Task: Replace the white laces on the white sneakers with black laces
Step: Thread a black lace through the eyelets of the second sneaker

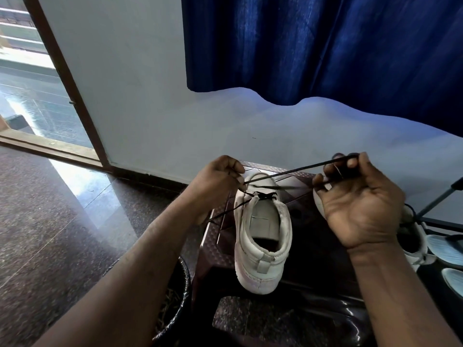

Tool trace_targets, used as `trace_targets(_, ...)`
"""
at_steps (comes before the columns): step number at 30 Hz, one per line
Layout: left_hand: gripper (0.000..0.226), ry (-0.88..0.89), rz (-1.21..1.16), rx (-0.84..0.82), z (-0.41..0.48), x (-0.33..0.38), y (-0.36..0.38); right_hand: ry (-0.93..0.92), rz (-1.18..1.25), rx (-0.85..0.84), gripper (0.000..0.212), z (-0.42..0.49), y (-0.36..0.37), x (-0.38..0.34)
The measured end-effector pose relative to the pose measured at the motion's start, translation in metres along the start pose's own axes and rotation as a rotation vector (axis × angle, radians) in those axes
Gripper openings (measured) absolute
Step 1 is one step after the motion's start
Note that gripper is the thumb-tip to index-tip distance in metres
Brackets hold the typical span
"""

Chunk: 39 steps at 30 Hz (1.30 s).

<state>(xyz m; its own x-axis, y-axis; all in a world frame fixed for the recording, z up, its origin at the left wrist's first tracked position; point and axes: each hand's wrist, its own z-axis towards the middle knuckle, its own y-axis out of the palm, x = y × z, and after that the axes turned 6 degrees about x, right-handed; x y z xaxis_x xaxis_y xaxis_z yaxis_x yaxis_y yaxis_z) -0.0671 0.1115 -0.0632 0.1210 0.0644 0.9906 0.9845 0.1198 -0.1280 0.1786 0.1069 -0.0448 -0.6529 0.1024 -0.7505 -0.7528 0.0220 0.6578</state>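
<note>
A white sneaker (263, 236) stands on a dark brown plastic stool (218, 246), heel toward me, with a black lace (288, 172) threaded near its top eyelets. My left hand (215, 181) pinches the lace at the sneaker's left side, and a loose end trails down past my wrist. My right hand (360, 196) is raised to the right of the sneaker. It grips the lace's other end, which runs taut between my hands. A second white sneaker (411, 234) sits behind my right hand, mostly hidden.
A dark woven basket (175, 304) stands on the granite floor left of the stool. Pale blue slippers (446, 249) lie at the right edge beside a metal rack. A blue curtain (325, 46) hangs on the wall ahead, and an open doorway is far left.
</note>
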Motion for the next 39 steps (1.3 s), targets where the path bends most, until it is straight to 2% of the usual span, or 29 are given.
trace_targets(5, 0.012, 0.093, 0.147, 0.029, 0.002, -0.005, 0.009, -0.076, -0.072, -0.045, 0.011, -0.006, 0.011, 0.008)
trace_targets(7, 0.006, 0.2, 0.111, 0.016, -0.001, 0.001, 0.014, -0.088, -0.265, -0.064, 0.014, -0.012, 0.018, 0.011)
trace_targets(10, 0.017, 0.306, 0.028, -0.126, -0.012, 0.011, 0.026, -0.138, -0.581, -0.077, 0.023, -0.019, 0.026, 0.016)
trace_targets(14, 0.007, 0.439, 0.143, -0.097, -0.014, 0.009, 0.039, -0.138, -0.646, -0.1, 0.026, -0.025, 0.03, 0.018)
trace_targets(18, 0.009, 0.446, 0.27, 0.04, -0.01, 0.012, 0.031, -0.097, -0.598, -0.092, 0.03, -0.025, 0.028, 0.015)
trace_targets(22, 0.002, 0.36, 0.716, 0.323, -0.004, 0.007, 0.0, -0.069, -0.429, -0.04, 0.025, -0.019, 0.024, 0.007)
trace_targets(24, 0.008, 0.267, 0.885, 0.359, -0.003, 0.002, -0.012, -0.073, -0.441, -0.011, 0.032, -0.018, 0.022, 0.006)
trace_targets(26, 0.01, 0.204, 0.944, 0.331, -0.003, 0.0, -0.016, -0.076, -0.494, -0.011, 0.038, -0.019, 0.021, 0.01)
trace_targets(28, 0.011, 0.232, 0.878, 0.287, -0.003, 0.0, -0.015, -0.089, -0.565, -0.043, 0.032, -0.02, 0.021, 0.015)
trace_targets(30, 0.02, 0.347, 0.734, 0.225, -0.004, 0.004, -0.01, -0.124, -0.689, -0.092, 0.022, -0.02, 0.021, 0.02)
trace_targets(34, 0.022, 0.492, 0.386, -0.005, -0.006, 0.012, 0.01, -0.165, -0.813, -0.14, 0.017, -0.022, 0.021, 0.028)
trace_targets(39, 0.021, 0.506, 0.373, -0.035, -0.001, 0.002, 0.021, -0.168, -0.792, -0.128, 0.017, -0.023, 0.021, 0.029)
